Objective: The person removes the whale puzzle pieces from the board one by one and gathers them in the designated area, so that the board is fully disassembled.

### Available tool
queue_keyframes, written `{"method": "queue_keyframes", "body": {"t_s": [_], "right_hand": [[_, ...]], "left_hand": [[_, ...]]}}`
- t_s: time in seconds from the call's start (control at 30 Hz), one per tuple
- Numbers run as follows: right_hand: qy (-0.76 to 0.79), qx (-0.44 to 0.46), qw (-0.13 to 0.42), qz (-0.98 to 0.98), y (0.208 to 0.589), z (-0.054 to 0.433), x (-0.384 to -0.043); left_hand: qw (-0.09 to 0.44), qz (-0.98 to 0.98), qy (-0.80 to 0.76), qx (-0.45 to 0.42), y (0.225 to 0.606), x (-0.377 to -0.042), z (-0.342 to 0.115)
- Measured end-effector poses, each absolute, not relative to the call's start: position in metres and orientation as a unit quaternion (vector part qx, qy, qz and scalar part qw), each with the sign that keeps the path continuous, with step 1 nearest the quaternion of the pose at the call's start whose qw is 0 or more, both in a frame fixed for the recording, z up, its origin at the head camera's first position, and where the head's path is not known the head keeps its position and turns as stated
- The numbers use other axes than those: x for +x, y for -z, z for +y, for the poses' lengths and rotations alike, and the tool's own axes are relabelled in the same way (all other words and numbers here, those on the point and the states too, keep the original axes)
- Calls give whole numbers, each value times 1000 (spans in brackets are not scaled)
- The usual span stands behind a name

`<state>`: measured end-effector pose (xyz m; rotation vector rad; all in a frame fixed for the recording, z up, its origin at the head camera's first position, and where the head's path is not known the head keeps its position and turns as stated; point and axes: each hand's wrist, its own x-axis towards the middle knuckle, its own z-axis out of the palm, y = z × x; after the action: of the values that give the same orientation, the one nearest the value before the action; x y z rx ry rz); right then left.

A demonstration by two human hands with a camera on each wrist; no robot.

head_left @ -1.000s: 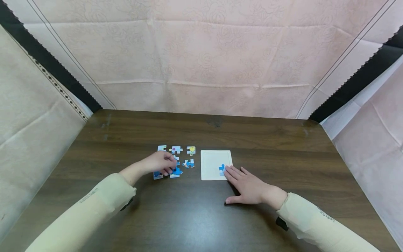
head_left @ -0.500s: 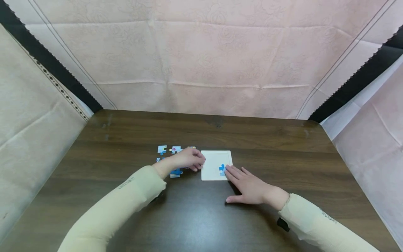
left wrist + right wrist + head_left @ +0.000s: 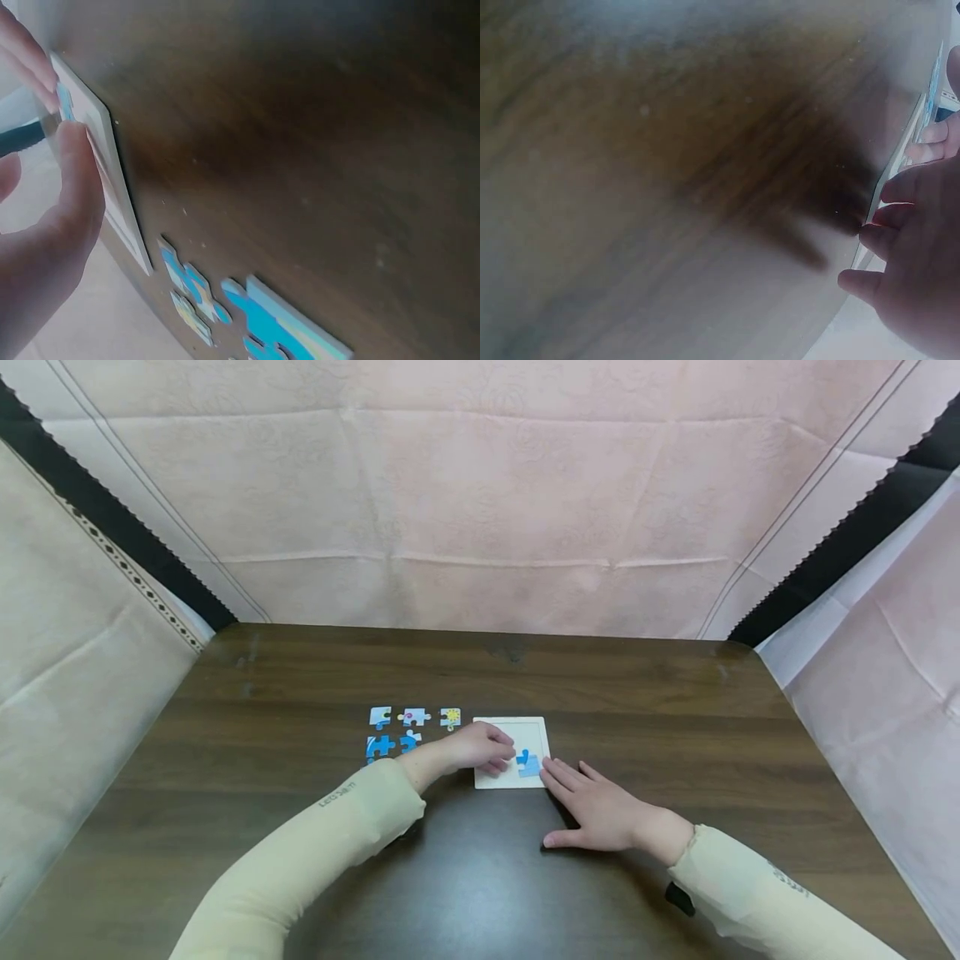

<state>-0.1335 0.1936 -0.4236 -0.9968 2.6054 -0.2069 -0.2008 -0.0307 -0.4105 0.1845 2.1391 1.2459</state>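
Observation:
A square white puzzle tray [image 3: 528, 735] lies on the table with one blue jigsaw piece [image 3: 531, 767] in its front right part. My left hand [image 3: 472, 747] is over the tray's left half with curled fingers. In the left wrist view a bit of a blue jigsaw piece [image 3: 65, 100] shows between the thumb and fingertips of this hand. My right hand [image 3: 603, 812] lies spread and palm down, its fingertips at the tray's right edge and the thumb on the table. The right wrist view shows these straight fingers [image 3: 900, 184] along the tray's edge.
Left of the tray, loose jigsaw pieces [image 3: 415, 717] lie in rows, some hidden behind my left hand and sleeve [image 3: 360, 810]. More show in the left wrist view, including a blue one [image 3: 262, 319]. The brown table [image 3: 675, 710] ends at a pale cloth backdrop [image 3: 480, 527].
My left hand has moved right from the loose pieces to over the tray. My right hand has stayed at the tray's edge, with slightly more of the blue piece in the tray visible.

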Motion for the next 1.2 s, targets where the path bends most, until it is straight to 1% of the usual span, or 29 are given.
{"method": "queue_keyframes", "body": {"t_s": [0.23,0.63,0.83,1.03,1.2], "right_hand": [[71,-353,170,917,423,193,-134],[70,-365,153,916,421,193,-134],[71,-360,162,916,422,194,-135],[70,-366,157,915,422,194,-134],[70,-369,152,914,421,194,-133]], "left_hand": [[337,805,-484,66,408,-201,-27],[360,733,-577,16,413,-200,-17],[360,739,-569,16,414,-200,-11],[370,745,-555,22,412,-203,-9],[365,756,-542,20,413,-203,-8]]}}
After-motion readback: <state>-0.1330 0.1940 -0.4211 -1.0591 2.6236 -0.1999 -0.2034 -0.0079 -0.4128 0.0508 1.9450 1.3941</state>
